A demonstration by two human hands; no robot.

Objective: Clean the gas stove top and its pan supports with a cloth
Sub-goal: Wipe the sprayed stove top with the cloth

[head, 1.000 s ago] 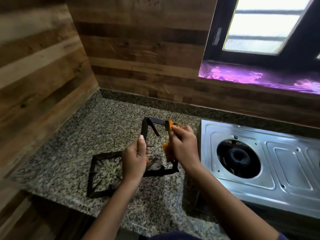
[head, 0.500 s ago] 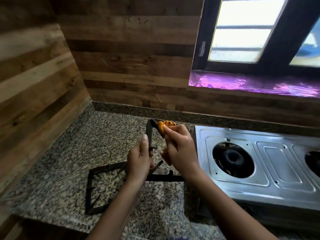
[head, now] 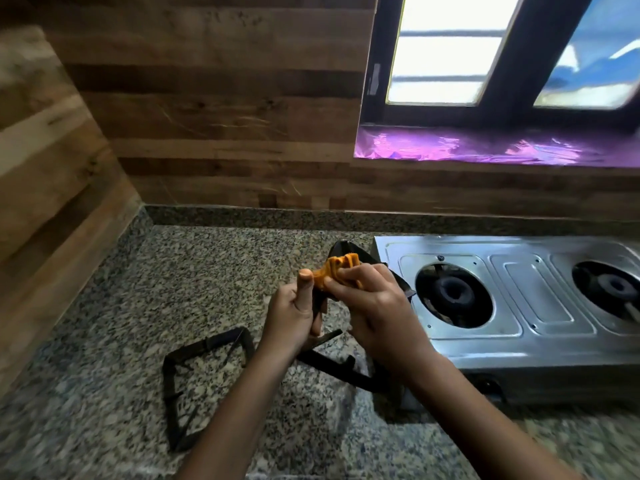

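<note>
Broadly, a wood-panelled wall (head: 225,116) wraps the corner, with a dark-framed window (head: 446,64) set in it at the upper right. Below runs the speckled granite countertop (head: 207,278). On its right part sits the steel gas stove (head: 533,292), its top bare of supports, with two black burners in view: the near burner (head: 453,292) and the far burner (head: 613,289) at the frame's edge.

One black pan support (head: 207,342) lies flat on the counter, left of the stove and well apart from it. A second, the held pan support (head: 341,248), stands tilted on edge between the flat one and the stove, with its lower bar down near the counter.

The left hand (head: 294,313) grasps the side of this raised support, thumb pointing up. The right hand (head: 377,306) has its fingers curled round the orange cloth (head: 337,268), pinching it against the support's upper corner, just beside the left thumb.
</note>
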